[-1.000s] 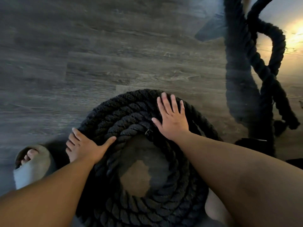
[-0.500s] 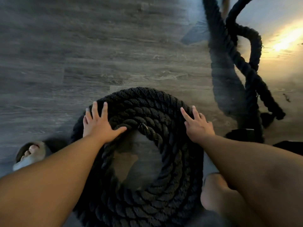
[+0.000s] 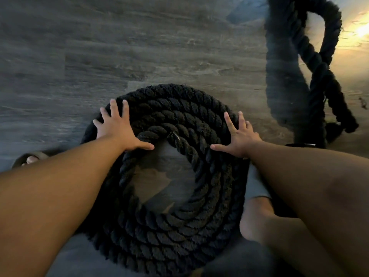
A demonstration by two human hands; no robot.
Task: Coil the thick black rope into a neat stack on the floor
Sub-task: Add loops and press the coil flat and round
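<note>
The thick black rope (image 3: 175,234) lies in a round coil of several turns on the grey wood floor (image 3: 119,47), with bare floor showing in its middle. A capped rope end (image 3: 176,137) sits at the inner top of the coil. My left hand (image 3: 117,128) rests flat on the coil's upper left, fingers spread. My right hand (image 3: 239,134) rests flat on the upper right rim, fingers spread. Neither hand grips the rope. A loose stretch of the same rope (image 3: 317,80) runs off at the upper right in a twisted loop.
A foot in a grey slide sandal (image 3: 28,158) stands left of the coil. My bare knee and leg (image 3: 257,220) are just right of the coil. A warm glare (image 3: 359,31) lights the floor at the far right. A dark flat object (image 3: 301,145) lies under the loose rope.
My left hand slid from the coil's left edge up onto its upper left. My right hand moved from the top middle out to the right rim, thumb now spread inward.
</note>
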